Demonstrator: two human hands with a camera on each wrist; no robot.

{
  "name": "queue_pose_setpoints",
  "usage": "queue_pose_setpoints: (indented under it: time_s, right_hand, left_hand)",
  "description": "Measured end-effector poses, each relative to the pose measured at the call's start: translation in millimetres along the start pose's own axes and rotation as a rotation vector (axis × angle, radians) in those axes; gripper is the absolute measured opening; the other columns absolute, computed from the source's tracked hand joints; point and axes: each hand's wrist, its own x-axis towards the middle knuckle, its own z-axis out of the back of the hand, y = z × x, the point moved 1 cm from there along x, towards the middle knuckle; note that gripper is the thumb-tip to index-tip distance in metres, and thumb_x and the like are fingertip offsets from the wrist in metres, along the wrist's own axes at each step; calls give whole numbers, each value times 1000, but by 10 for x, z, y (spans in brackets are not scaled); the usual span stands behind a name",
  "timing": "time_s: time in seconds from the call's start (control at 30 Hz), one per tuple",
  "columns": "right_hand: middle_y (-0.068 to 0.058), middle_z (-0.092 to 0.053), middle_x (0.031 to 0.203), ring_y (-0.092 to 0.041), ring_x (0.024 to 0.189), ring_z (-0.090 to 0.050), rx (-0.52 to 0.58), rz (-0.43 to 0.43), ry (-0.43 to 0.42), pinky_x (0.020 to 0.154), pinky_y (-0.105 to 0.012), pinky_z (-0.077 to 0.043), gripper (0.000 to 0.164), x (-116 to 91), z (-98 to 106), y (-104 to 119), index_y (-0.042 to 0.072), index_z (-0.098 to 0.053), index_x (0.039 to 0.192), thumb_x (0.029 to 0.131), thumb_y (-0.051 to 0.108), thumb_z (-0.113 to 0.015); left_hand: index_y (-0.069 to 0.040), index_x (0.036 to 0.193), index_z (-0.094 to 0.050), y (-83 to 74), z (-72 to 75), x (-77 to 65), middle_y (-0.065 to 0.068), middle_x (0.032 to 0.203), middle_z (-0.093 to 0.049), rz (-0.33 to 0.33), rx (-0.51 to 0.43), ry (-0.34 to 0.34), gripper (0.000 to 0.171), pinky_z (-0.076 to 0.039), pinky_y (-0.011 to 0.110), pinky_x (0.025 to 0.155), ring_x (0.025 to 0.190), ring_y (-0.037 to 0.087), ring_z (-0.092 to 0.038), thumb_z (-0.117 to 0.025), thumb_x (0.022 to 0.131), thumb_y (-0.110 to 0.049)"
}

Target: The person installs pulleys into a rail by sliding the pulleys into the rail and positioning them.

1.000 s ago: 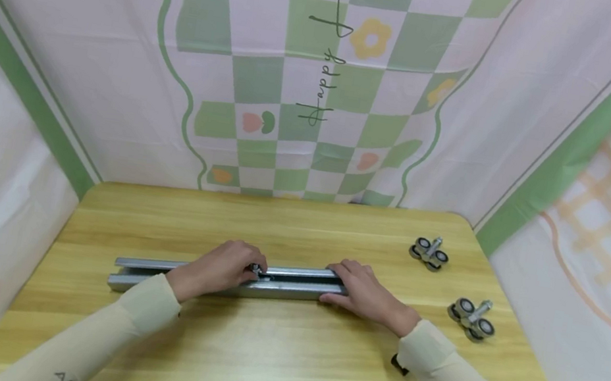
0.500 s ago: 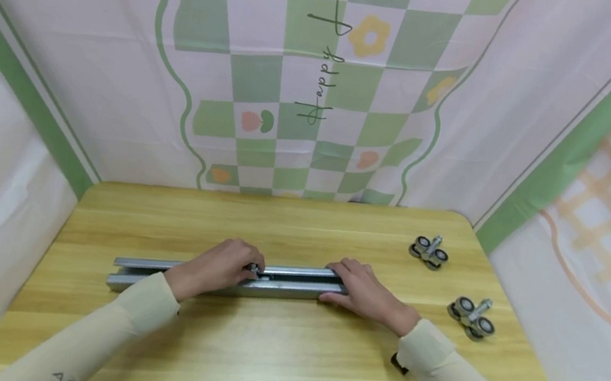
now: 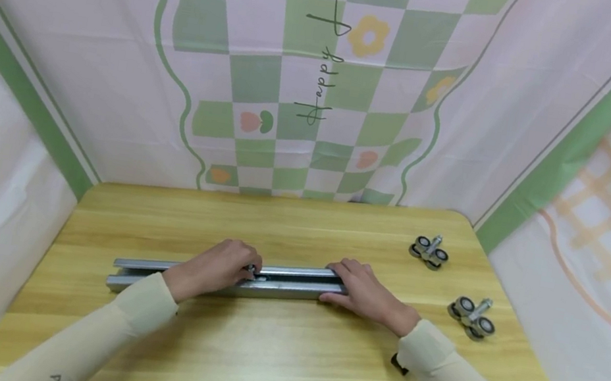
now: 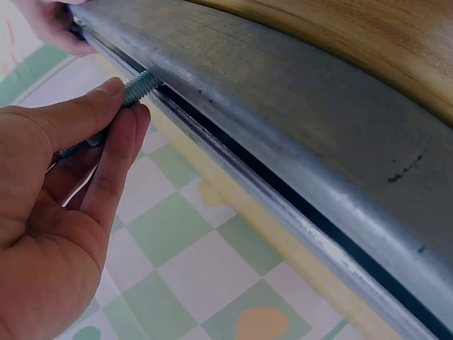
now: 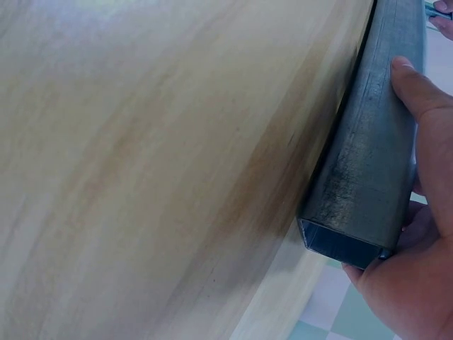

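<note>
A grey metal channel track [image 3: 289, 290] lies lengthwise on the table, its long slot facing up. My left hand [image 3: 211, 270] is over its middle, thumb and fingers pinching a threaded bolt [image 4: 142, 88] that stands out of the slot. Whatever the bolt is fixed to inside the track is mostly hidden. Near the track's right end, my right hand [image 3: 365, 295] grips the channel from both sides, the thumb [image 5: 414, 85] lying along the near wall. Beyond that hand, the track's open square end [image 5: 343, 244] shows in the right wrist view.
Two roller trolleys, each with several black-and-silver wheels and an upright bolt, rest at the table's right side: one farther back [image 3: 429, 251], one nearer [image 3: 471, 318]. The wooden table [image 3: 267, 358] meets a patterned cloth [image 3: 304, 84] behind, with more cloth at both sides.
My left hand has slid slightly left along the track with the bolt between its fingers. The right hand keeps its grip in the same place.
</note>
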Motion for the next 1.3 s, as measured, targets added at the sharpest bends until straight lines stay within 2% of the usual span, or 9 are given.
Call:
queue_pose_setpoints:
  time_s: [0.47,0.73,1.03,1.3]
  right_hand:
    - [-4,-66,118,-17,102,-57,1,1,0,88,-40,-43,60,-6,-10,-13,7,-64,137,97,50,-75]
    - [-4,-66,118,-17,102,-56,4,-3,6,88,-39,-43,60,-10,0,-10,7,-64,137,97,50,-75]
    - [-4,-66,118,-17,101,-56,-2,5,-2,87,-39,-43,60,-7,0,-15,7,-64,136,97,51,-74]
    - [-5,-67,117,-17,100,-57,2,13,-12,86,-38,-42,61,-10,-9,-5,6,-64,136,96,51,-75]
  left_hand:
    - [-5,98,-80,38,39,-115,5,95,-79,37,12,3,11,-62,31,76,88,17,-74,-79,92,4]
    - [-5,95,-79,89,77,-194,6,93,-79,22,28,4,11,-62,32,76,87,17,-74,-78,92,5]
    - [-4,96,-79,126,123,-290,9,93,-79,48,40,16,9,-62,31,76,87,18,-74,-77,93,4]
    - [-5,94,-79,174,147,-373,5,89,-78,40,65,1,11,-62,29,73,84,16,-73,-80,90,6]
